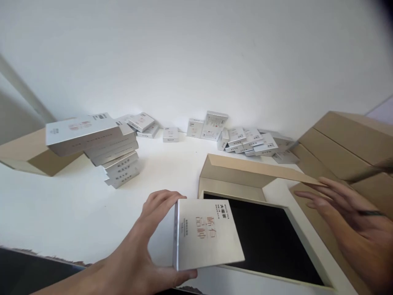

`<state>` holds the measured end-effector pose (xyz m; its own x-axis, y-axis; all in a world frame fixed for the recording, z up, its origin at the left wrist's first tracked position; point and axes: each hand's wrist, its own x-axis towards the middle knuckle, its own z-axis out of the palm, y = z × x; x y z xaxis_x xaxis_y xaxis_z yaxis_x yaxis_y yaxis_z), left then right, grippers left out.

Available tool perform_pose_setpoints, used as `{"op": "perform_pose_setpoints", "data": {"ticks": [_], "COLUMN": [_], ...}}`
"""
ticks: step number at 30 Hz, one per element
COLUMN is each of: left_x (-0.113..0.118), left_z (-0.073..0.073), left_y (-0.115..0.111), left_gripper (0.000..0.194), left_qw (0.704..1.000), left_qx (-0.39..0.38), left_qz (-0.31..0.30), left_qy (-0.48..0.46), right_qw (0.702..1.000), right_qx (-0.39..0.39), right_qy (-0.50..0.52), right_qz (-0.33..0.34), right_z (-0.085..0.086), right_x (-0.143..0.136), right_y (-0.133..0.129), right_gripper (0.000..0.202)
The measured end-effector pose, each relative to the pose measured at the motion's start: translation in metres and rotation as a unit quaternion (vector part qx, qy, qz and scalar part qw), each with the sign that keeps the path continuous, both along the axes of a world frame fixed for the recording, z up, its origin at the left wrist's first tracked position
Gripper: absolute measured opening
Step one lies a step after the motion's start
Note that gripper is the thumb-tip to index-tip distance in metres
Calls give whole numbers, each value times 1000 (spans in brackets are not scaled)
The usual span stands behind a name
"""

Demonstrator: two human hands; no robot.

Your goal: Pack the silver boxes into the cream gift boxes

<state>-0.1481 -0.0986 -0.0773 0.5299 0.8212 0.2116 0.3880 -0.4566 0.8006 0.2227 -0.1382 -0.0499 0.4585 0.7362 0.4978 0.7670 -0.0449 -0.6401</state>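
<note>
My left hand [156, 241] grips a silver-white tea box [208, 237] with a large printed face, its thumb at the near edge and fingers at the far edge. The tea box is tilted above the left end of an open tan gift box [321, 268] with a black lining [273, 237]. My right hand [346, 221] is at the right end of the gift box's raised lid [245, 166], its fingers and thumb around the lid's corner. A dark ring shows on one finger.
A leaning stack of silver tea boxes [113, 151] stands left, beside a tan box [39, 151]. More small tea boxes [251, 141] lie and stand along the white wall [196, 61]. Large tan boxes [346, 143] are piled on the right of the white table [166, 172].
</note>
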Motion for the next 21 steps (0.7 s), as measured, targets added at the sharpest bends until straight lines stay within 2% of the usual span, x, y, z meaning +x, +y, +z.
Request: {"op": "perform_pose_setpoints", "data": {"ticks": [3,5,7,8,9,11,13,15,18,21], "left_x": [24,33,38,41,45,56,74,96,126,139], "left_z": [5,10,17,21,26,34,39,41,42,39], "left_y": [18,29,35,34,32,23,14,11,19,24], "left_gripper": [86,109,136,143,142,122,102,100,97,80], "left_qw": [994,983,974,971,967,951,919,883,839,819], "left_qx": [-25,-27,-7,10,32,79,123,151,120,75], "left_qz": [-75,-121,-128,-123,-123,-160,-230,-284,-345,-336], "left_qy": [69,133,186,206,222,254,296,343,403,459], "right_qw": [999,998,997,997,997,996,995,994,994,994], "right_qx": [-22,-25,-38,-43,-48,-56,-61,-61,-63,-67], "right_qy": [41,54,60,63,65,70,78,85,86,87], "right_qz": [-6,-13,-16,-18,-20,-24,-21,-15,-16,-12], "right_z": [4,2,-3,-7,-10,-15,-18,-18,-16,-18], "right_x": [-10,-18,-22,-23,-24,-23,-22,-22,-24,-23], "right_y": [-1,-3,-6,-7,-8,-8,-8,-7,-7,-9], "right_gripper": [58,58,58,57,56,53,52,53,54,56]}}
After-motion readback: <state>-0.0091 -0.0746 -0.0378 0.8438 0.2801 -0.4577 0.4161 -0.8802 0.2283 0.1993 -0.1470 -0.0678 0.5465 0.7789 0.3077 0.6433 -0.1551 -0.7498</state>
